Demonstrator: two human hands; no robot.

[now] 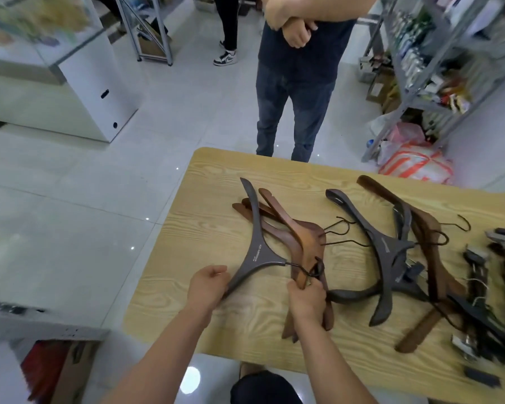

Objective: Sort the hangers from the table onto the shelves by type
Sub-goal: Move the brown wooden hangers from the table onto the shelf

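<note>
Person's left hand (pixel 209 282) grips the near arm of a grey broad-shouldered hanger (pixel 255 252). Right hand (pixel 306 298) clasps a stack of brown wooden hangers (pixel 303 243) beside it, on the pale woodgrain table (pixel 216 330). Further dark grey hangers (pixel 388 252) lie well right.

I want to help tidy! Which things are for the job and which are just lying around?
For the job: grey hanger in left hand, brown hangers in right hand, loose hangers on the table, shelves.
Just lying about: plastic bags, cardboard box.
</note>
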